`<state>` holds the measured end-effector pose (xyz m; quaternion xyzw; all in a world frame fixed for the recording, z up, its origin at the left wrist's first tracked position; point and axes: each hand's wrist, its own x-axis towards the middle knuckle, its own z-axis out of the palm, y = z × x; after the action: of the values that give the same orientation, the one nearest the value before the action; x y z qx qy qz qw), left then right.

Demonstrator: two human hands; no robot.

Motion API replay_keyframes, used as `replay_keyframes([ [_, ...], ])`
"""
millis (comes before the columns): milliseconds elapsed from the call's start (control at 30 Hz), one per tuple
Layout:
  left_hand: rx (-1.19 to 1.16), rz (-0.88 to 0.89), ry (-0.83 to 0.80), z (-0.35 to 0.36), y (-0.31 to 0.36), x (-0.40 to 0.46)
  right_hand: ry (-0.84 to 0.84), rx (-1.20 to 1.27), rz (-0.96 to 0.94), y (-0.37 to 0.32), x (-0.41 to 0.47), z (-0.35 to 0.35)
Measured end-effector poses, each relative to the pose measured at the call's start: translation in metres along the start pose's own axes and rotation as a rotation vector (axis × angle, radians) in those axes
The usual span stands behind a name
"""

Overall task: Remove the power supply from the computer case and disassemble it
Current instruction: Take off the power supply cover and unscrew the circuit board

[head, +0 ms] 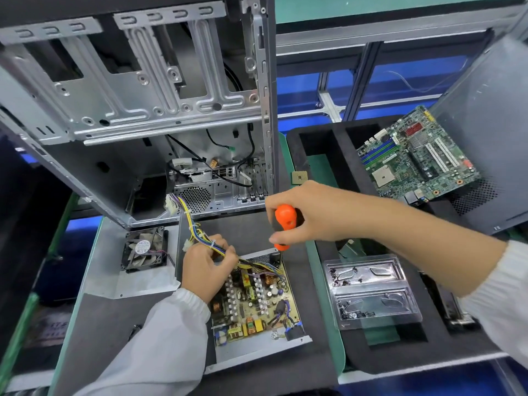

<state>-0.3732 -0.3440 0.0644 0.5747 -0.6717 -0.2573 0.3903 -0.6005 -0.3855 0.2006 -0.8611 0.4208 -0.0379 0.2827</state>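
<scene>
The power supply (257, 307) lies open on the dark mat in front of the empty computer case (137, 104), its circuit board exposed. My left hand (207, 270) grips the bundle of yellow and coloured cables (197, 230) at the board's far left corner. My right hand (303, 212) holds an orange-handled screwdriver (285, 217) upright, its tip down at the supply's far right corner. The supply's removed metal cover (108, 267) lies to the left with the black fan (144, 249) in it.
A clear plastic tray (371, 290) holding several screws sits right of the supply. A green motherboard (414, 155) rests in a black foam tray (320, 138) at the back right, a small CPU chip (299, 177) beside it. A grey case panel (491, 132) leans at far right.
</scene>
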Motion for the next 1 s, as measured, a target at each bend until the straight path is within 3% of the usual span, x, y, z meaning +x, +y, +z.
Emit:
replay_keyframes([
  [133, -0.004, -0.015, -0.006, 0.0, 0.0, 0.0, -0.215, -0.247, -0.018, -0.007, 0.002, -0.021],
  [200, -0.001, -0.034, -0.006, 0.0, 0.0, 0.0, -0.261, -0.407, -0.006, -0.014, 0.001, -0.022],
  [300, -0.015, -0.092, -0.003, 0.001, -0.002, 0.0, -0.289, -0.46, 0.035, -0.021, -0.002, -0.017],
  [533, -0.015, -0.166, -0.01, 0.0, 0.0, 0.001, -0.118, -0.177, 0.398, -0.04, 0.01, -0.011],
  [667, -0.028, -0.191, -0.019, 0.001, 0.0, 0.001, -0.117, -0.395, 0.481, -0.05, 0.021, -0.01],
  [900, -0.001, -0.175, -0.062, 0.0, -0.002, 0.002, -0.335, -0.856, 0.16, -0.062, 0.01, -0.012],
  [1000, 0.107, -0.213, -0.037, 0.0, 0.001, 0.002, -0.378, -0.931, -0.007, -0.059, 0.001, -0.015],
])
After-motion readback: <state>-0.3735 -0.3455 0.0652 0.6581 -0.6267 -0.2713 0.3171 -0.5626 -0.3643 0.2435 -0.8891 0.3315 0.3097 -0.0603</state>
